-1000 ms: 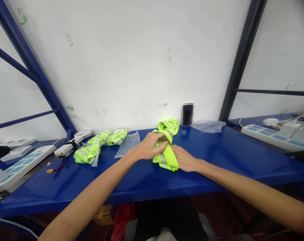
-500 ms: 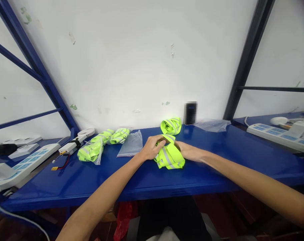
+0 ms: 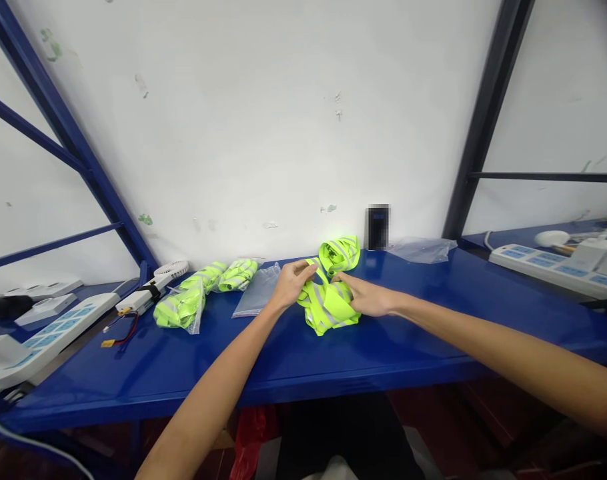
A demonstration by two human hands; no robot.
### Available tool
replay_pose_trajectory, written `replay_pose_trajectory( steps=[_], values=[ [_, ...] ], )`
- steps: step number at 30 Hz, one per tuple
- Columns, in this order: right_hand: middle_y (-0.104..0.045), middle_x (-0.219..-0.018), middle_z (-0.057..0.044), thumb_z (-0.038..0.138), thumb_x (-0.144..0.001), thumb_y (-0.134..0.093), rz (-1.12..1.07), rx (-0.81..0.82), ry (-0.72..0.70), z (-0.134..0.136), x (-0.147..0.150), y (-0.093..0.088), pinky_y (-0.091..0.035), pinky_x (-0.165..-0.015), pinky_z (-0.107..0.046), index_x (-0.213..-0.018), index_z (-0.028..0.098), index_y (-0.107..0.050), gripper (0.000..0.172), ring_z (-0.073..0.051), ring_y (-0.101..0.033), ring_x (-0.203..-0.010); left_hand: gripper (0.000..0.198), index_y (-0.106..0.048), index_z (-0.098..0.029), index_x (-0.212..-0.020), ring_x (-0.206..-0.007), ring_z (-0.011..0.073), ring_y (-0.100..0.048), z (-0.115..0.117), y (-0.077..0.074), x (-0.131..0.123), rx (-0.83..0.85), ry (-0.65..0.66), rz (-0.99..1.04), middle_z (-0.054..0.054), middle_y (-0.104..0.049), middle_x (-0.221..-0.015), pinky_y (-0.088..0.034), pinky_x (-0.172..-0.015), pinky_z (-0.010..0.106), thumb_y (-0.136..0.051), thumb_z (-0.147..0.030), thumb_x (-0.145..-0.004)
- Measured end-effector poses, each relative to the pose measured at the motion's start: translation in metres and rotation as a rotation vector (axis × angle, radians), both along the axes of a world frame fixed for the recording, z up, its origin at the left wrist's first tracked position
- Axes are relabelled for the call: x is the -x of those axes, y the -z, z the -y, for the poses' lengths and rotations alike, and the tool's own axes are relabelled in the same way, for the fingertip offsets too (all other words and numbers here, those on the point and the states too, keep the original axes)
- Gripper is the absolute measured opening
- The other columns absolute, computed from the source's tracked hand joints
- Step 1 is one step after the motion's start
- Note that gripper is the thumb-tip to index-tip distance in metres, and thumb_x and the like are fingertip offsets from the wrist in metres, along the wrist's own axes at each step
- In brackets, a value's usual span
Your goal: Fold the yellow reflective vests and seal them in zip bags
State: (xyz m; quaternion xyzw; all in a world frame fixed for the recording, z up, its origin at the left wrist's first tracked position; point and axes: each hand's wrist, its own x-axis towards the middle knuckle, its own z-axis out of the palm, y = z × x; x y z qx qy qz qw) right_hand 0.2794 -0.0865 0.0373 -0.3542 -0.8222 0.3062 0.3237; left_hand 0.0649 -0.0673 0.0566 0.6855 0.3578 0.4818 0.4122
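So the left grip (image 3: 289,285) is pinching a thin strip of a neon-yellow bundle (image 3: 328,310) with grey reflective bands, thumb against fingers up at its top left. The right grip (image 3: 366,295) has hold of the same bundle from its right side, fingers at the upper edge and partly tucked into the folds, so I can't see every fingertip. The bundle itself sits right between the two grips, low on the blue bench (image 3: 408,347), kinda loosely wound with the bands going every which way. Just beyond the grips there's a rolled-up neon coil (image 3: 339,252), near the wall. Just left of the left grip is a flat clear bag (image 3: 256,293), and past that, three more neon bundles: a bagged one (image 3: 178,308) closest to the bench front, another (image 3: 203,275) behind it, and a third (image 3: 237,273) next to the flat bag. Further left of the grips you've got a small white fan (image 3: 172,268), then a white pack (image 3: 136,299) with a black band around it and wires ending in a yellow plug (image 3: 107,343). Beyond the right grip, a pixelated black thing (image 3: 377,228) stands against the wall, with a crumpled clear plastic sheet (image 3: 423,250) to its right. Way out on both sides of the grips are white power strips, one far left (image 3: 58,340), one far right (image 3: 558,270) past a dark post (image 3: 483,133).
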Motion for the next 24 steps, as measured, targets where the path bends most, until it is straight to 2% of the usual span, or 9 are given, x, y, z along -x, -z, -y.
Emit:
replay_pose_trajectory(
  steps=[3,9,14,17,21,24],
  values=[
    [-0.06,-0.091,-0.001,0.014,-0.071,-0.058,0.088,-0.007,-0.082,0.005,0.008,-0.008,-0.048,-0.065,-0.028,-0.109,0.019,-0.047,0.04,-0.017,-0.056,-0.075,0.037,-0.071,-0.013,-0.084,-0.088,0.021,-0.064,-0.004,-0.005,0.007,0.006,-0.048,0.004,0.007,-0.071,-0.089,-0.053,-0.083,0.032,-0.066,-0.049,-0.079],
    [-0.054,-0.091,-0.001,0.011,-0.076,-0.052,0.09,-0.251,-0.191,0.006,0.021,-0.012,-0.042,-0.069,-0.028,-0.107,0.02,-0.042,0.033,-0.015,-0.049,-0.074,0.043,-0.074,-0.012,-0.08,-0.077,0.0217,-0.067,-0.012,-0.012,0.017,-0.029,-0.028,-0.024,0.009,-0.073,-0.08,-0.053,-0.08,0.034,-0.064,-0.054,-0.079],
    [-0.053,-0.095,-0.004,0.006,-0.075,-0.049,0.143,-0.449,-0.208,0.0,0.026,-0.002,-0.041,-0.071,-0.03,-0.106,0.021,-0.043,0.035,-0.017,-0.049,-0.077,0.045,-0.07,-0.014,-0.065,-0.063,0.0196,-0.064,-0.012,-0.011,0.016,0.051,-0.02,-0.056,0.008,-0.07,-0.068,-0.051,-0.07,0.032,-0.06,-0.056,-0.08],
    [-0.054,-0.096,-0.005,0.004,-0.076,-0.047,0.2,-0.578,-0.209,-0.006,0.027,0.011,-0.043,-0.068,-0.03,-0.108,0.021,-0.043,0.036,-0.018,-0.051,-0.076,0.046,-0.059,-0.018,-0.049,-0.051,0.0149,-0.053,-0.01,-0.01,0.012,0.071,-0.034,-0.139,0.003,-0.059,-0.052,-0.043,-0.059,0.028,-0.06,-0.053,-0.079],
    [-0.055,-0.108,-0.012,0.001,-0.077,-0.045,0.246,-0.862,-0.161,-0.012,0.028,0.027,-0.048,-0.076,-0.036,-0.109,0.02,-0.045,0.037,-0.024,-0.055,-0.094,0.045,-0.054,-0.019,-0.043,-0.047,0.0127,-0.044,-0.011,-0.009,0.008,0.155,-0.013,-0.166,0.0,-0.049,-0.044,-0.037,-0.056,0.028,-0.064,-0.047,-0.077],
    [-0.047,-0.126,-0.016,0.004,-0.078,-0.048,0.225,-1.012,-0.079,-0.012,0.027,0.031,-0.047,-0.089,-0.045,-0.11,0.021,-0.047,0.037,-0.03,-0.048,-0.117,0.04,-0.054,-0.019,-0.044,-0.046,0.012,-0.042,-0.015,-0.005,0.007,0.232,0.025,-0.129,-0.001,-0.049,-0.044,-0.035,-0.054,0.027,-0.065,-0.041,-0.076]
  ],
)
